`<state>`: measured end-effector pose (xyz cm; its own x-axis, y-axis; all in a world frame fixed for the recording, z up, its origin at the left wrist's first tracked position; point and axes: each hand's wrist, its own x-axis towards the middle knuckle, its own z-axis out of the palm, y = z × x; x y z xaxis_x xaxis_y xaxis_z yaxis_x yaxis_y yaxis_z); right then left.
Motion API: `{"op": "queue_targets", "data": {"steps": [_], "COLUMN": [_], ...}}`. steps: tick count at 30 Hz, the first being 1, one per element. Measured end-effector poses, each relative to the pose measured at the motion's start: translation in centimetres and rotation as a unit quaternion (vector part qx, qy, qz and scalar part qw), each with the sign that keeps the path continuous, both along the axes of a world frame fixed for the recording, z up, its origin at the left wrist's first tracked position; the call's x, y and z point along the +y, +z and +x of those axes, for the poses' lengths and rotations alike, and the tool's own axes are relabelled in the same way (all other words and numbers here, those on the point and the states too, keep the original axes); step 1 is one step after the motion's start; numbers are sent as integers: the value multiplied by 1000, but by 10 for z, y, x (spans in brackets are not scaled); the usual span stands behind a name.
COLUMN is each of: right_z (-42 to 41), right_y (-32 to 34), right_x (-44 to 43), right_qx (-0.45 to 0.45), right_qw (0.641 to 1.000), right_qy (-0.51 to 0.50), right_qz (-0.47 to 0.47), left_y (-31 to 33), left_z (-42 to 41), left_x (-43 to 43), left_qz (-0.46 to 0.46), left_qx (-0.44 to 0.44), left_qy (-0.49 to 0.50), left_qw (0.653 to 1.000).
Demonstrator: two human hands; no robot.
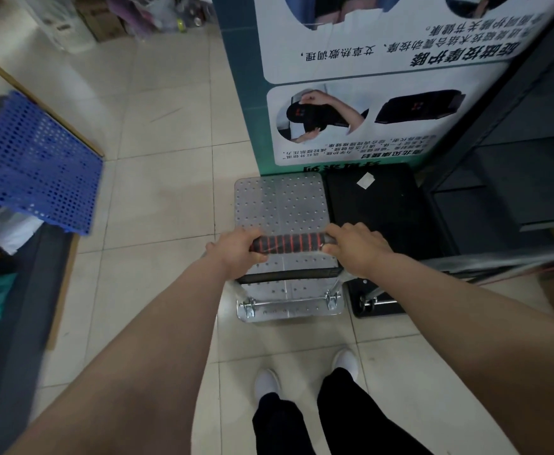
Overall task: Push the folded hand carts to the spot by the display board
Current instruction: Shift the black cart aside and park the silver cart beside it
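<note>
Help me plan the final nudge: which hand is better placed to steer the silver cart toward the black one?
Probably left. The left hand grips the handle on the far side from the black cart, so its push would swing the silver cart that way.

My silver hand cart [282,205] sits flat on the floor, its front edge touching the display board [384,77], beside a black cart [387,208].

display board [367,77] blocking ahead, black cart [384,205] and dark shelving [515,152] crowding right, open tiled floor [170,159] left
</note>
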<state>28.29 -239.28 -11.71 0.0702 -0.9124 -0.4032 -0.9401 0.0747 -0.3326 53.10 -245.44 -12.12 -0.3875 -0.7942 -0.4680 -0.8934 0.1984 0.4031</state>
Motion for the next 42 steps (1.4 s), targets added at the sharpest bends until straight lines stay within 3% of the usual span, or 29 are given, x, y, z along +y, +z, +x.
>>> {"op": "queue_targets", "data": {"steps": [9,14,21,34,42], "right_z": [-11,-12,-12,-14,-8], "right_y": [7,4,-1,-3,18], "right_x": [4,5,18,29,46], "right_qx": [27,-7,-37,4,40], "right_qw": [999,999,995,997,996], "right_qy": [-16,-38,-81,-69,-73], "right_qz": [27,27,-32,-21,-17], "left_y": [-3,-2,1,10,39], "left_z": [-13,-14,-21,-26,-27], "left_x": [8,8,16,23,23], "left_qz": [-15,-13,-28,0,-37], "left_qx": [23,26,28,30,1], "left_qy": [-13,-12,8,-23,-76], "left_qw": [1000,1000,999,999,996]}}
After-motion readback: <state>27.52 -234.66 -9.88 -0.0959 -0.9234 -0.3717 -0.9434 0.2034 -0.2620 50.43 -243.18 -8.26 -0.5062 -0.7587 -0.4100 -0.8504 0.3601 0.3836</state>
